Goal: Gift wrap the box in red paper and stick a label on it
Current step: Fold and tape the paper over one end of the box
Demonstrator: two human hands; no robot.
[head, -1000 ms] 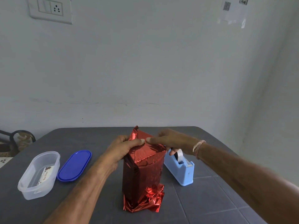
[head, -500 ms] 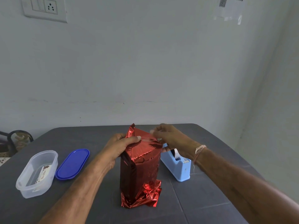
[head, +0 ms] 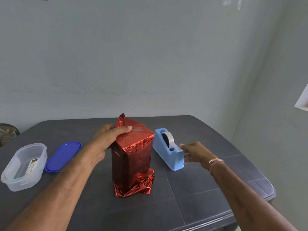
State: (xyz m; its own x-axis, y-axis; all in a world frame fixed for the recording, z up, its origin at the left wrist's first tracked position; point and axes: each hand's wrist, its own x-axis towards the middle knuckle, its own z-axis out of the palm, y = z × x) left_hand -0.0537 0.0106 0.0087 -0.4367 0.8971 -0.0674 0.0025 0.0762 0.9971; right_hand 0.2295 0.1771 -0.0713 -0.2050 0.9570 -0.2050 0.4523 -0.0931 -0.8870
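I see a dark grey table set against a pale plain wall.

1. Task item: a tall upright box stands at the table centre, covered in shiny red foil paper. The paper is folded over the top, with one point sticking up at the far left corner, and lies crumpled and loose at the base.
2. Left hand: it grips the top left edge of the box, fingers curled behind, thumb pressed flat on the folded top.
3. Right hand: it is at the near end of a light blue plastic tape dispenser, just right of the box, index fingertip at the cutter. I cannot tell whether it pinches any tape from the clear tape roll.
4. Left of the box: an oval dark blue plastic lid lies flat. Beside it stands an oval clear plastic container holding a small printed card.
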